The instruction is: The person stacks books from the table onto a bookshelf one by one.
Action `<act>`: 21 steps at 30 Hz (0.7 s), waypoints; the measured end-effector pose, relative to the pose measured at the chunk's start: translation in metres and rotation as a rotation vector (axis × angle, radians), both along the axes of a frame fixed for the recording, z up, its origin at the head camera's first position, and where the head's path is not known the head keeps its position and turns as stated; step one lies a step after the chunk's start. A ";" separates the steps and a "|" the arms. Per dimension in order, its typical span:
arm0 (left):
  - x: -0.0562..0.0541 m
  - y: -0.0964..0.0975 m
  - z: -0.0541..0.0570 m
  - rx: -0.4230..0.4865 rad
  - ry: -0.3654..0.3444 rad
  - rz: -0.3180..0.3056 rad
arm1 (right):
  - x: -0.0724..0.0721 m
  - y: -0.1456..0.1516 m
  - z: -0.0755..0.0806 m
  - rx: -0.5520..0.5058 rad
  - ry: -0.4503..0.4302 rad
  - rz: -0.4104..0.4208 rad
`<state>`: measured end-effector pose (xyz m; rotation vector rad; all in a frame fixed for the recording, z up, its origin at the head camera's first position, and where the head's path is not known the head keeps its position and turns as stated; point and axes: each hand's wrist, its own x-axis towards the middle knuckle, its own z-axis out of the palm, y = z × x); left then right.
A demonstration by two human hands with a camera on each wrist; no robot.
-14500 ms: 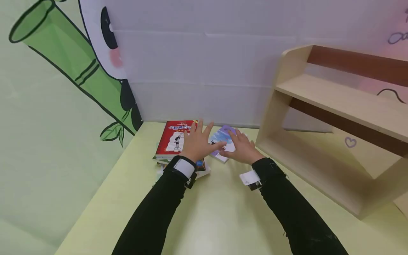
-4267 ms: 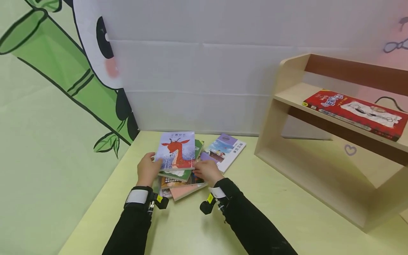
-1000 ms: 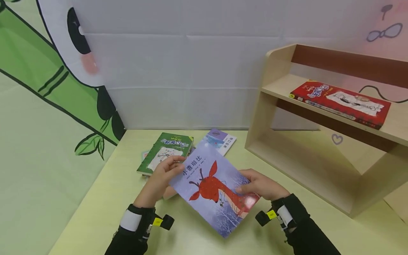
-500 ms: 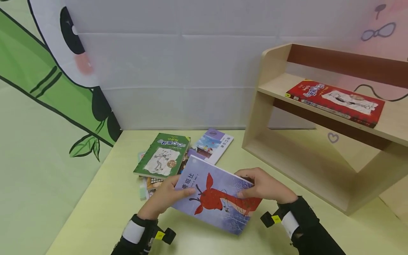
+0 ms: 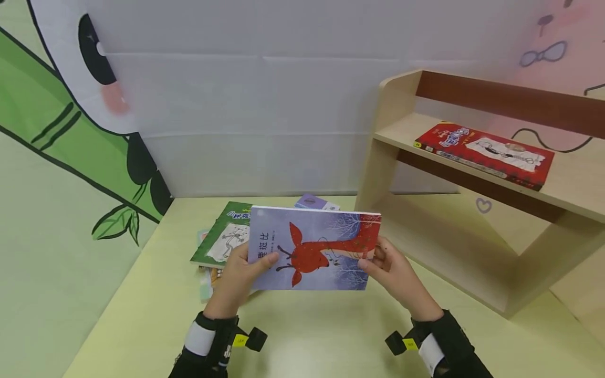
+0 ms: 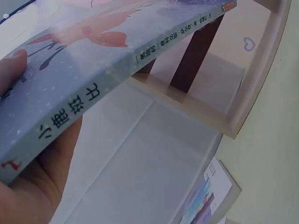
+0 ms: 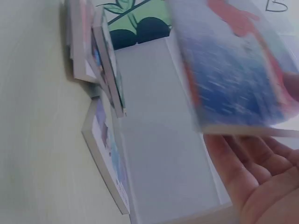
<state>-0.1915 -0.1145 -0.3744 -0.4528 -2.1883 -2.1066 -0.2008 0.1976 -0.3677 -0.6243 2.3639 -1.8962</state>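
Observation:
Both hands hold a blue-violet picture book with a red deer on its cover, up above the table. It lies sideways, deer's head to the left. The left hand grips its left end, thumb on the cover and fingers behind. At the opposite end the right hand pinches the book near its lower corner, thumb in front. In the left wrist view the titled spine of the book shows. The right wrist view has fingers of the right hand beneath the blurred book.
A green book tops a pile at the left of the table. Behind the held book, a purple-and-white book is partly hidden. On the right stands a wooden shelf, with a red book lying flat on its upper board.
Earlier the deer book left the pile between both hands. Since then it has been turned sideways, raised and levelled. Before that, the red book moved from the pile to the shelf.

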 end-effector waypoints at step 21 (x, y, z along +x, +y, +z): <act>-0.041 0.084 0.049 0.095 0.148 -0.082 | 0.018 0.024 0.026 -0.514 0.230 -0.261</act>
